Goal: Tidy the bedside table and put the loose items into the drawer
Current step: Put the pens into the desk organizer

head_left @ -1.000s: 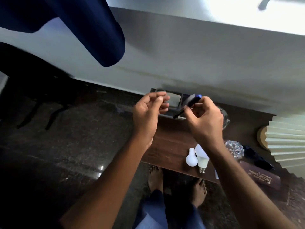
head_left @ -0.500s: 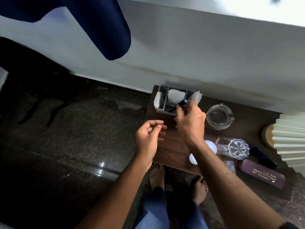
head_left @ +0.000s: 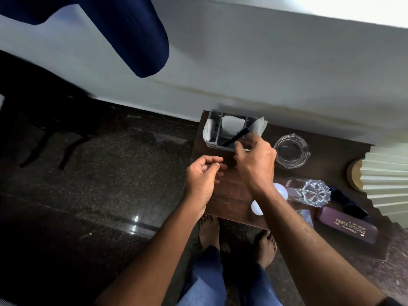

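Observation:
A grey organiser (head_left: 212, 138) with white tissues stands at the back left corner of the wooden bedside table (head_left: 229, 195). A dark pen (head_left: 235, 137) leans across it, tip down inside. My right hand (head_left: 256, 164) reaches to the organiser, thumb and fingertips pinched at the pen. My left hand (head_left: 202, 180) hovers over the table's left edge, fingers curled, thumb against the forefinger, nothing visible in it. No drawer is in view.
To the right lie a glass ashtray (head_left: 291, 151), a cut-glass tumbler on its side (head_left: 309, 192), two white bulbs (head_left: 280, 188), a maroon spectacle case (head_left: 346, 226), dark sunglasses (head_left: 346, 202) and a pleated lamp (head_left: 388, 184). A dark blue cloth (head_left: 132, 29) hangs upper left.
My right hand carried the pen from in front of me down into the organiser. My left hand dropped away from it towards the table's left edge.

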